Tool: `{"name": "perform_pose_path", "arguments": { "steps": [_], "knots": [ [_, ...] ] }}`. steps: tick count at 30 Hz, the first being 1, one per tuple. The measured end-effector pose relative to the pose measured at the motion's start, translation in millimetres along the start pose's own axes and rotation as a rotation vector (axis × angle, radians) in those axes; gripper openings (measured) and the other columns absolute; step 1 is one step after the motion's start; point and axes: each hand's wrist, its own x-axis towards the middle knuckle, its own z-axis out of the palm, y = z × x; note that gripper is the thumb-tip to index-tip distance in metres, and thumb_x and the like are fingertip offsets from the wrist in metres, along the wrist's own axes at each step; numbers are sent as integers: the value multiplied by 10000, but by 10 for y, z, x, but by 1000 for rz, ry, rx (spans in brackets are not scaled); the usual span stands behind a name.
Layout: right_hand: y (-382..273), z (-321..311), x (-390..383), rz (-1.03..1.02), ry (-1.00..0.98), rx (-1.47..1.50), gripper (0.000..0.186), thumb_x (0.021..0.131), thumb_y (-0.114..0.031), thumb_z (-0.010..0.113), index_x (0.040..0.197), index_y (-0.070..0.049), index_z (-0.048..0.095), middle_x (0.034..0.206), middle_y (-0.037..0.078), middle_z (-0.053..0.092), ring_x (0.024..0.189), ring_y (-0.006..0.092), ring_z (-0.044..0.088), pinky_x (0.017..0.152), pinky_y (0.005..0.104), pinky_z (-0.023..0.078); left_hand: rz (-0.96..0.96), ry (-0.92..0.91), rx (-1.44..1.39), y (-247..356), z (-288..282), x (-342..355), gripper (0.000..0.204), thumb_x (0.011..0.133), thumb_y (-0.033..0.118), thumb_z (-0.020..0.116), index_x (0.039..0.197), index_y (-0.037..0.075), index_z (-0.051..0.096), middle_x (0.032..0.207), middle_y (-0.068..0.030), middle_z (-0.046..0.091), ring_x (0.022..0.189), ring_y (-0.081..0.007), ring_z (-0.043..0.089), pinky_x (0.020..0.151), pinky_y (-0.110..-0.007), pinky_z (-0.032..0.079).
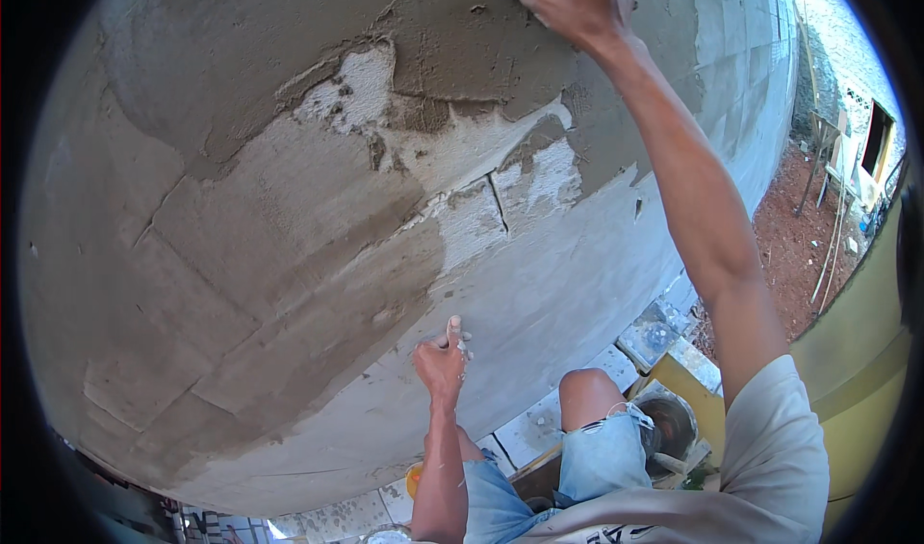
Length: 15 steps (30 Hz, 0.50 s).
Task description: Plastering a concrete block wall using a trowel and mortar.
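A large wall stands before me, coated with wet grey-brown plaster (289,207). Rough whitish patches (472,221) show through the coat near the middle, and a dark crack runs down one of them. My right hand (582,5) is raised high against the plastered wall at the top edge. Its fingers are wrapped round something mostly hidden by the hand and cut off by the picture's edge. Lower down, my left hand (443,366) is closed in front of the pale lower wall, thumb pointing up. Pale mortar crumbs cling to its fingers; whatever they hold is hidden.
Beside my knee is a round, mortar-stained bucket (671,417). Splattered pale tiles or boards (529,433) line the wall's foot. An orange-yellow object (414,479) shows near my left forearm. To the right lie reddish earth (784,246) and thin poles (830,246).
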Motion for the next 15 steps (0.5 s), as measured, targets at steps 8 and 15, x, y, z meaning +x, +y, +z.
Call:
{"name": "perform_pose_path", "arguments": {
  "steps": [8, 15],
  "knots": [
    [325, 54, -989, -629, -280, -57, 337, 868, -384, 832, 865, -86, 674, 579, 36, 632, 473, 157, 619, 471, 329, 488, -8, 30, 5, -40, -22, -81, 562, 977, 561, 672, 765, 65, 832, 499, -37, 633, 486, -148, 617, 567, -344, 489],
    [-113, 174, -74, -412, 42, -116, 329, 891, -376, 800, 849, -77, 671, 548, 57, 623, 455, 179, 616, 445, 331, 472, -39, 16, 34, 40, -32, -43, 546, 975, 562, 674, 759, 86, 833, 516, -30, 645, 492, -158, 633, 572, -350, 495]
  ]
}}
